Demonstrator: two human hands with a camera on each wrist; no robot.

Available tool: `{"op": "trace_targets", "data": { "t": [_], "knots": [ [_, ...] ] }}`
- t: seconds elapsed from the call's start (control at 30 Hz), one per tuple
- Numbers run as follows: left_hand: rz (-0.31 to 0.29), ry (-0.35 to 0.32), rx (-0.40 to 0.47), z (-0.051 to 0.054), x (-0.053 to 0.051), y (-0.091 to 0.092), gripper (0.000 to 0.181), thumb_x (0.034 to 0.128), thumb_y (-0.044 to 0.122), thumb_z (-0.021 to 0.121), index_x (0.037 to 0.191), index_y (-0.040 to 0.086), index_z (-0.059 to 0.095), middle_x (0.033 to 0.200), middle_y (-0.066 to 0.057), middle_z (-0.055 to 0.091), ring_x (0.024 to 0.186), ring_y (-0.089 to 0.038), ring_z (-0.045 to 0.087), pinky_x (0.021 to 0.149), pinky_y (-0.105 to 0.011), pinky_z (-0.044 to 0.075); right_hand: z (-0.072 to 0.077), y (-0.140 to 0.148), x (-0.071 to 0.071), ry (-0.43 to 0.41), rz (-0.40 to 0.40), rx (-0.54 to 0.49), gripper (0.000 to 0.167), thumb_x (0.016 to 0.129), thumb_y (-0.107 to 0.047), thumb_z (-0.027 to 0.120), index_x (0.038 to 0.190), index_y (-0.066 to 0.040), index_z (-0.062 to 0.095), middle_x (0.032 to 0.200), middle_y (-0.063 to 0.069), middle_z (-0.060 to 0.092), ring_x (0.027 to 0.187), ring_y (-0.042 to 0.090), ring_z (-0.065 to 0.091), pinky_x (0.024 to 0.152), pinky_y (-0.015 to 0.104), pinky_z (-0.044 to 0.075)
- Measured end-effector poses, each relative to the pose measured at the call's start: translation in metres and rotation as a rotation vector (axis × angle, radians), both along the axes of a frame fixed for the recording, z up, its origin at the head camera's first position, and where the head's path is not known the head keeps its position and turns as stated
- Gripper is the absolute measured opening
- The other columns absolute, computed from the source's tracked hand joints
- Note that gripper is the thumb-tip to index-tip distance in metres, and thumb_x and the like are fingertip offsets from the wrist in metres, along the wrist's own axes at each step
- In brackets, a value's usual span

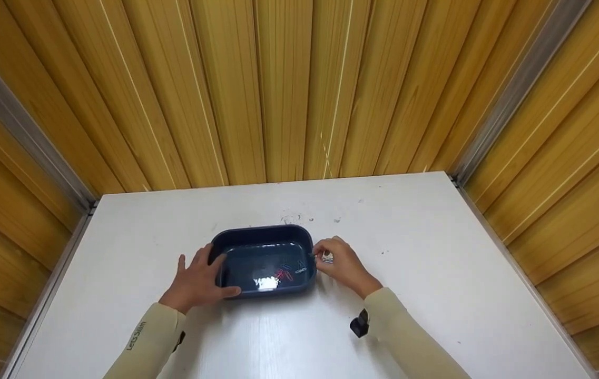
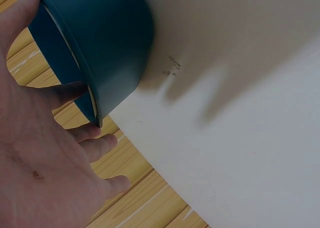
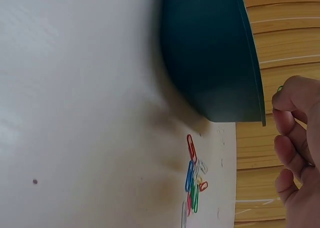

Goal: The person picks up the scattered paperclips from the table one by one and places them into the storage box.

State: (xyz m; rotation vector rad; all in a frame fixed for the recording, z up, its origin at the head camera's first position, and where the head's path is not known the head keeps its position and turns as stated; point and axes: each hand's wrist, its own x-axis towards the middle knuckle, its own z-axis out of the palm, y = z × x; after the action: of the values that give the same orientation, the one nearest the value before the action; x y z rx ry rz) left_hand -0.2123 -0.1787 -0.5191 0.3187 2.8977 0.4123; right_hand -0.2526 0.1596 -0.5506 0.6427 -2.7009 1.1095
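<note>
A dark blue rectangular tub (image 1: pixel 262 229) stands on the white table with several paper clips (image 1: pixel 284 275) inside, red and white ones among them. My left hand (image 1: pixel 196 281) rests spread on the tub's left end; its thumb lies on the near rim and one finger reaches over the edge. At the right end, my right hand (image 1: pixel 344 266) pinches a small green paper clip (image 3: pixel 280 88) between thumb and forefinger, close beside the rim. Most of that clip is hidden by the fingertips. Below this hand, a loose group of coloured paper clips (image 3: pixel 192 180) lies on the table.
The white table (image 1: pixel 410 226) carries a few dark marks behind the tub. Wood-patterned panels (image 1: pixel 283 95) rise at the back and both sides, with grey metal posts (image 1: pixel 520 95) at the corners.
</note>
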Motion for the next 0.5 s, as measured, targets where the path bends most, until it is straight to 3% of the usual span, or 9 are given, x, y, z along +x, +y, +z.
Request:
{"op": "trace_targets", "data": {
  "t": [0.33, 0.5],
  "knots": [
    [0.005, -0.002, 0.015, 0.001, 0.002, -0.001, 0.094, 0.0767, 0.063, 0.069, 0.147, 0.008, 0.039, 0.158, -0.024, 0.02, 0.146, -0.043, 0.021, 0.112, -0.071, 0.005, 0.004, -0.019, 0.002, -0.033, 0.052, 0.029, 0.008, 0.084, -0.01, 0.071, 0.092, -0.012, 0.069, 0.085, -0.003, 0.065, 0.085, 0.018, 0.056, 0.071, 0.025, 0.049],
    [0.004, 0.002, 0.007, 0.001, 0.001, -0.001, 0.095, 0.0764, 0.064, 0.068, 0.148, 0.009, 0.039, 0.158, -0.024, 0.021, 0.145, -0.043, 0.022, 0.112, -0.072, 0.006, 0.004, -0.019, 0.001, -0.039, 0.034, 0.028, 0.01, 0.087, -0.017, 0.072, 0.096, -0.016, 0.069, 0.09, -0.005, 0.066, 0.089, 0.016, 0.056, 0.073, 0.028, 0.051]
  ]
}}
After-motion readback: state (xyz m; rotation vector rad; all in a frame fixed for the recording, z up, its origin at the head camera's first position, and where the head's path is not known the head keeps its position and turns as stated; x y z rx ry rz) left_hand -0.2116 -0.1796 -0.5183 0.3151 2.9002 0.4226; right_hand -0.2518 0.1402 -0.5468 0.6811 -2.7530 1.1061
